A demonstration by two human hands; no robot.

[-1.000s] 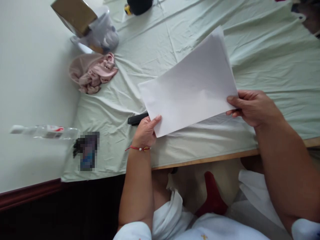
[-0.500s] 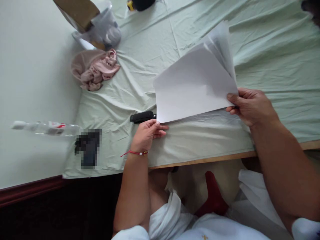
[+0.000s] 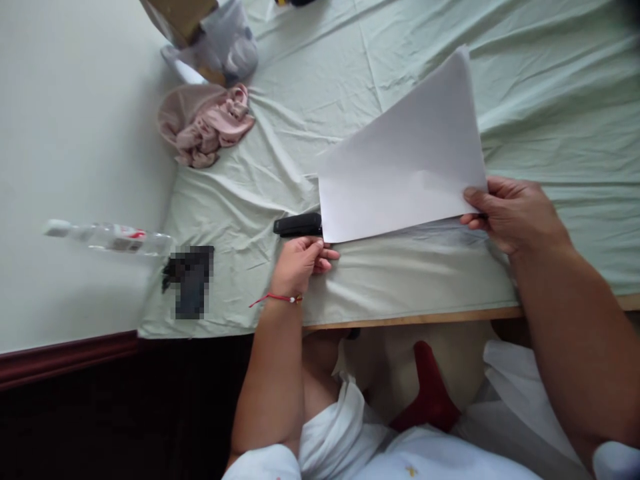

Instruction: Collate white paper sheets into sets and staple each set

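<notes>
White sheets of paper [image 3: 400, 167] slant above the cloth-covered table, a blank face toward me. My right hand [image 3: 510, 210] pinches their right lower edge, thumb on top and fingers beneath. At the near left corner, my left hand [image 3: 303, 262] has its thumb and forefinger closed on the paper, the other fingers loosely curled. A red string bracelet [image 3: 280, 298] circles my left wrist. Just beyond that hand lies a black stapler-like object [image 3: 299, 225], partly hidden by the paper; its exact kind is not clear.
On the left stand a clear plastic bottle [image 3: 113, 239] and a blurred-out dark object [image 3: 193, 283]. Farther back are a crumpled pink cloth [image 3: 213, 127], a plastic bag [image 3: 233, 50] and a cardboard box [image 3: 183, 20]. The table's wooden edge [image 3: 415, 319] runs in front of me.
The separate sheets fanned at the far right corner now lie together as one flat face. Both hands keep their grip on the paper; the whole view has shifted slightly.
</notes>
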